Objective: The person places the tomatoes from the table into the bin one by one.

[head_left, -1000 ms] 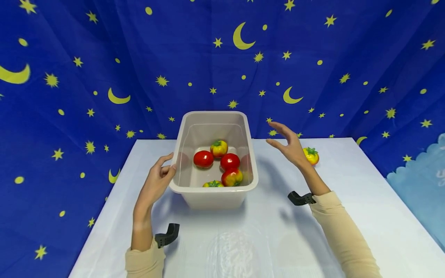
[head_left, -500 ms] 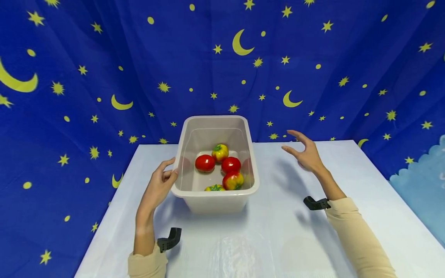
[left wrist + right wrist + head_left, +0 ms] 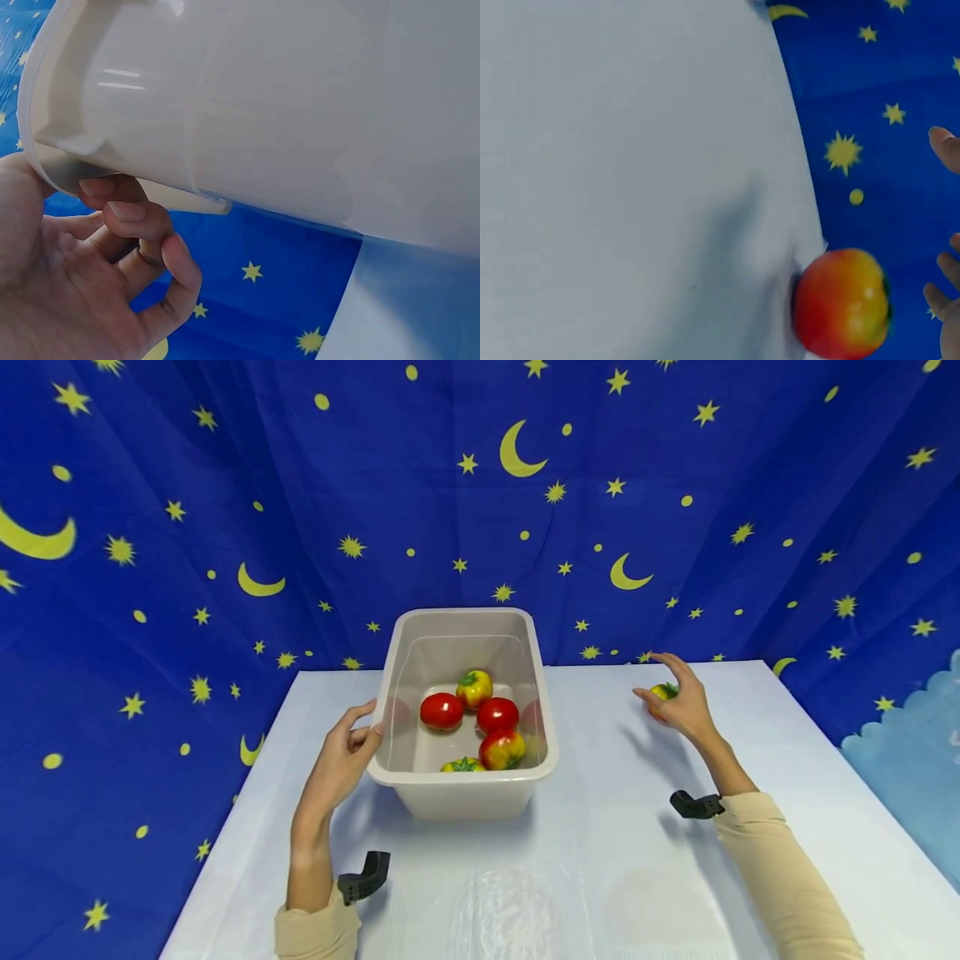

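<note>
My left hand (image 3: 336,767) grips the left rim of a grey plastic bin (image 3: 461,783), thumb at the rim and curled fingers (image 3: 139,225) below it. Inside the bin lie several shiny tomatoes: plain red ones (image 3: 442,712) and red-and-yellow ones with green tops (image 3: 475,690). On the right of the table, my right hand (image 3: 688,706) hovers with thumb and fingers spread near another red-and-yellow tomato (image 3: 660,692), partly hidden behind it. The right wrist view shows a gap between that tomato (image 3: 840,304) and the fingertips (image 3: 945,142).
A white cloth covers the table (image 3: 600,877). Behind it hangs a blue curtain (image 3: 420,485) with yellow stars and moons, close to the table's back edge. Each wrist carries a black camera mount (image 3: 365,877).
The right hand has moved right, away from the bin, and now stands in front of the tomato on the table. The left hand stays at the bin's rim.
</note>
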Tool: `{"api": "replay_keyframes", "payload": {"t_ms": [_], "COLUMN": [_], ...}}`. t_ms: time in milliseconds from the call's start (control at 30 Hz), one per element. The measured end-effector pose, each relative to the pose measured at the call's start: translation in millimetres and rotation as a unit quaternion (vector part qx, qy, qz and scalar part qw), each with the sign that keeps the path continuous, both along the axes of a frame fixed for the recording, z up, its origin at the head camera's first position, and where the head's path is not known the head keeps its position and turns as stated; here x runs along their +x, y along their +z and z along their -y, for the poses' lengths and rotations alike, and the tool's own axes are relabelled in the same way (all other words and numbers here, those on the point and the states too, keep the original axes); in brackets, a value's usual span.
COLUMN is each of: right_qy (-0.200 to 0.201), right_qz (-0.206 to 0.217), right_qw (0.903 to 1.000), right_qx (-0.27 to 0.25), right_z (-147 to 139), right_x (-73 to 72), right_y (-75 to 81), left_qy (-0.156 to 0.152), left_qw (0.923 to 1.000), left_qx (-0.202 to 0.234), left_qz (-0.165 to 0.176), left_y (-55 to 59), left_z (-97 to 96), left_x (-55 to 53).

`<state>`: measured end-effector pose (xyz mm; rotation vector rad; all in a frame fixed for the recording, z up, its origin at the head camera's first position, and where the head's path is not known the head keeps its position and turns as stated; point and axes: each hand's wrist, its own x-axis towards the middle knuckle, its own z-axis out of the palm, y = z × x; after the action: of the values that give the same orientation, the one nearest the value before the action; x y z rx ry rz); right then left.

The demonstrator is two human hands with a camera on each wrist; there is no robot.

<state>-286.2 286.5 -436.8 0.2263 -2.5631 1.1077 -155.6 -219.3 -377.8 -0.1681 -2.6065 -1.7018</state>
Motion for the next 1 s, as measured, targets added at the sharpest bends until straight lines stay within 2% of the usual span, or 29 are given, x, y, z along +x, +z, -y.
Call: {"api": "replay_keyframes", "payload": {"t_ms": [233,367,700,833,1000], "right_qy": [-0.031,-0.042,-0.063,-0.068,-0.058], "right_qz": [0.011,0.012,0.070,0.084,0.070], "right_qw": [0.9995,0.9990,0.9945,0.9933,0.9954], "right_qx": [-0.002,0.013,0.045,0.041,0.030], "right_z": [-14,-22,-31,-32,-26], "right_x": [-1.5,-3.7,-1.2,-1.5,-3.0], "right_y": [-15.5,-24.2,-40.6,-43.3,-36.9], "left_qy": [-0.002,-0.001,-0.003,-0.005,-0.004], "left_qw": [1.0000,1.0000,1.0000,1.0000,1.0000], "left_qx": [-0.006,0.000,0.006,0.005,0.004], "left_qz": [-0.004,-0.002,0.000,-0.005,-0.002], "left_y": [1.4,1.1,-1.1,-0.8,0.9], "left_z": [1.6,1.0,-0.1,0.8,1.3], "left_x": [-0.3,-0.3,-0.6,-0.7,0.1]}}
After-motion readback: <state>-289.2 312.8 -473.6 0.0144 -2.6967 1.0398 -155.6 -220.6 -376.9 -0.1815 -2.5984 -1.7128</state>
